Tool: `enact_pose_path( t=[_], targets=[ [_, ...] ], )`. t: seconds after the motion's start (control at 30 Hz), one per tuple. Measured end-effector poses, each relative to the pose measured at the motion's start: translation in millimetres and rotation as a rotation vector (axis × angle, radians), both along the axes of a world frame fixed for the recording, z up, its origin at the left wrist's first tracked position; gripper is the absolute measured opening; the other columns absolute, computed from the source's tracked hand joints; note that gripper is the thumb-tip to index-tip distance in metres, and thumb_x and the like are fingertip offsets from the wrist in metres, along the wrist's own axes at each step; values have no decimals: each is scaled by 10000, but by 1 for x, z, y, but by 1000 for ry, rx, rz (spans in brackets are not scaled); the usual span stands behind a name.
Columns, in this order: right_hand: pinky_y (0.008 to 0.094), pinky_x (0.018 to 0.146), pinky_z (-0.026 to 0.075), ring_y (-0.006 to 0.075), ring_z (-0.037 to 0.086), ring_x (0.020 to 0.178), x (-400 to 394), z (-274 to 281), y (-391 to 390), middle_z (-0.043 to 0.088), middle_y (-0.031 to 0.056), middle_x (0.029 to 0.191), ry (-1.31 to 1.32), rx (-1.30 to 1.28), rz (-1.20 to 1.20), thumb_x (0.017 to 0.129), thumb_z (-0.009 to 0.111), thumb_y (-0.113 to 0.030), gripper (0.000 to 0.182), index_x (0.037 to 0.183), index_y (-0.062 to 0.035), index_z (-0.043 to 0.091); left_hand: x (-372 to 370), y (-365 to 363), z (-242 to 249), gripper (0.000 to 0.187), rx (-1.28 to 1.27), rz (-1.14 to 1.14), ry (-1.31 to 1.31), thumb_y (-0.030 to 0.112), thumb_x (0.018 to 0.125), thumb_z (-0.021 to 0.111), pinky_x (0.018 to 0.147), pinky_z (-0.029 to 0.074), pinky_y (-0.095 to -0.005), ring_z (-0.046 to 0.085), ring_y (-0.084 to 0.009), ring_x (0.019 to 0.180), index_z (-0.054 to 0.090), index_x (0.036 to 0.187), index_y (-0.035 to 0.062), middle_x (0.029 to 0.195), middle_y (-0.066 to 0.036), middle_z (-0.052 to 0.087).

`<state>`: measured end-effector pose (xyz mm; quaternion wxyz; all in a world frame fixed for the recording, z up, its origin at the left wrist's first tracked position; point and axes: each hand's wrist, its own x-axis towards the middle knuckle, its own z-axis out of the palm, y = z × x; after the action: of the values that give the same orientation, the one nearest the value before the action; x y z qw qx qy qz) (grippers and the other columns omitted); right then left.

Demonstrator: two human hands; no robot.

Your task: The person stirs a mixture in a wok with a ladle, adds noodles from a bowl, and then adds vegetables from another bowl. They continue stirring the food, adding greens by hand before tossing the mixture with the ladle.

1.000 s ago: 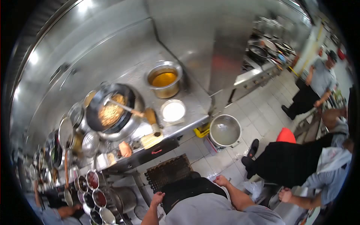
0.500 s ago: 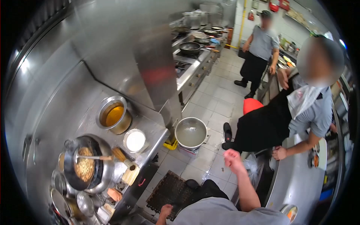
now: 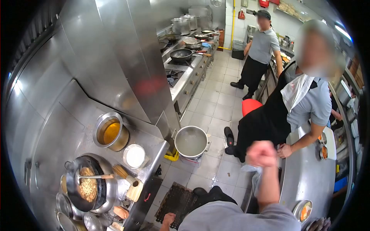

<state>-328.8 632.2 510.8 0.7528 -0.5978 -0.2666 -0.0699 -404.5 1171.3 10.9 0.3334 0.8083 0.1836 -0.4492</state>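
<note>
My right hand (image 3: 262, 153) is raised in front of me as a fist, blurred by motion, with nothing visible in it. Low by my side, above the black floor mat (image 3: 173, 204), my left hand (image 3: 168, 218) has its fingers curled and shows no object. To my left, a dark wok (image 3: 73, 187) sits tilted on the range and contains noodles (image 3: 88, 184). A wooden-handled ladle (image 3: 98, 176) lies across it. Neither hand touches these things.
A pot of orange liquid (image 3: 101, 129), a white-filled container (image 3: 135, 156) and a bamboo brush (image 3: 124, 173) stand on the steel counter. A large pot (image 3: 191, 141) stands low in the aisle. One co-worker (image 3: 266, 123) leans on the right counter; another (image 3: 262, 50) stands farther back.
My right fist has moved right and slightly down in view. My left hand stays low. The nearer co-worker keeps a hand on the counter; the camera view has shifted.
</note>
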Motion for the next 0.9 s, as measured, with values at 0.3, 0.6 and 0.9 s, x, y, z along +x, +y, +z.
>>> enact_pose_path(
  t=[0.3, 0.6, 0.9],
  targets=[
    [301, 634, 466, 177, 580, 706, -65, -455, 47, 604, 46, 688, 1344, -699, -335, 752, 589, -202, 168, 743, -45, 647, 35, -92, 55, 319, -422, 72, 88, 214, 821, 490, 856, 413, -297, 550, -189, 978, 575, 1052, 11, 1055, -96, 599],
    [302, 464, 463, 153, 565, 504, -43, -539, -89, 615, 88, 619, 618, -1445, 273, 708, 553, -200, 184, 707, -38, 641, 86, -162, 90, 331, -757, 34, 298, 194, 824, 521, 844, 395, -249, 506, -96, 943, 554, 1103, 18, 1028, -3, 583],
    [291, 383, 408, 134, 504, 422, 52, -460, 12, 595, 83, 562, 966, -822, 120, 690, 567, -149, 153, 664, -18, 642, 104, -172, 138, 243, -759, -96, 80, 163, 801, 578, 755, 429, -248, 527, -85, 817, 605, 1011, 43, 899, 18, 601]
  ],
)
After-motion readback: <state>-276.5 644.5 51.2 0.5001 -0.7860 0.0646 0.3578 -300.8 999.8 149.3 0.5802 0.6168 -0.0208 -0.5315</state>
